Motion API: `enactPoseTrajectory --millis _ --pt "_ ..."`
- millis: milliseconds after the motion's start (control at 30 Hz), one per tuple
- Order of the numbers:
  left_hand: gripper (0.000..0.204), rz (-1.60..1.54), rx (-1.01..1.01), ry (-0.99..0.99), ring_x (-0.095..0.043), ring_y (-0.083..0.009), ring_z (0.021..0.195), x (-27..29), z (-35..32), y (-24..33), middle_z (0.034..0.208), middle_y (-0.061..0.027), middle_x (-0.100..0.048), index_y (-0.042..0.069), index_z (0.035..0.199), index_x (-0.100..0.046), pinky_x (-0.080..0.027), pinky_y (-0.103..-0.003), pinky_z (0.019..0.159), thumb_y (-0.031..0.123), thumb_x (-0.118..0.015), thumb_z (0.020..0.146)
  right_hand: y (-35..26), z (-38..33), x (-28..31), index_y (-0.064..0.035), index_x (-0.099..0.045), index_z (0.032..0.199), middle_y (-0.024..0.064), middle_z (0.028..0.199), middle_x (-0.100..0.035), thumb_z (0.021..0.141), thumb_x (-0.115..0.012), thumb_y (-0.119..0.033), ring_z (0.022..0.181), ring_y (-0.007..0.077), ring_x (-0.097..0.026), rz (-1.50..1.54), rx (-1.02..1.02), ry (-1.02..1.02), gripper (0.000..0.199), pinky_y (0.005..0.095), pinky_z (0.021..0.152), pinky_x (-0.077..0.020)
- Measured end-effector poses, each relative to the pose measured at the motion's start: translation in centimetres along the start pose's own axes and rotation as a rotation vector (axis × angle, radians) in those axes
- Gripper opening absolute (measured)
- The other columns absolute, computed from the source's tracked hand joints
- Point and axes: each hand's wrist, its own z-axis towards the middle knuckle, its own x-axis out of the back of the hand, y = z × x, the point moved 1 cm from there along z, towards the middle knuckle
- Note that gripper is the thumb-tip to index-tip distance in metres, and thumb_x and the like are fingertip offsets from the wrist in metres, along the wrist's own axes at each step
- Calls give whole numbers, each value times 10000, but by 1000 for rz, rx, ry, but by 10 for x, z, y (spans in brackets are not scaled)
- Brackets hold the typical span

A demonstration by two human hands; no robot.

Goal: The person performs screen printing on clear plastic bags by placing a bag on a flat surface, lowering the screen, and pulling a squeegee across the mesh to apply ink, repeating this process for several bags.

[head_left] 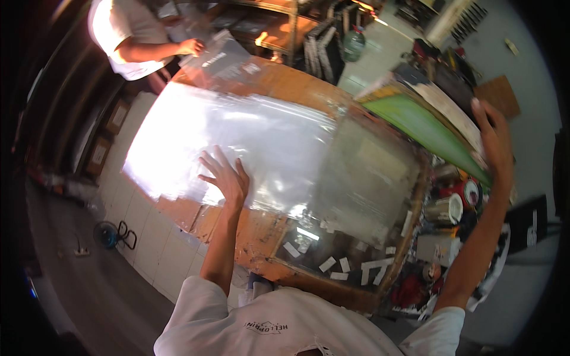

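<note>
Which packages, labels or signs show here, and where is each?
Clear plastic bag: far table end, in a co-worker's hand; dark printed patch.
Cardboard boxes: floor at left, brown, pale labels.
Round tins: right of the table, red and white.
White tape strips: near edge of the glass plate.

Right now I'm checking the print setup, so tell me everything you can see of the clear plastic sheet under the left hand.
The clear plastic sheet is large, thin, glossy and transparent, glaring white where light strikes it. It lies flat across the worn wooden table, its right part running onto the glass panel. The left hand presses flat on its near edge, fingers spread. At the far end another person's hand holds a separate clear bag.
</note>
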Motion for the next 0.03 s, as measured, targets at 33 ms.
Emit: enactPoseTrajectory --millis 33 --pt "872 130 -121 -152 121 -533 1558 -1 -15 19 1695 -326 88 73 1674 -50 100 -758 1171 458 -514 1043 -1 -12 10 34 -692 1282 195 1271 -699 964 -672 -573 1209 255 -630 -20 -57 -6 685 361 1102 -413"
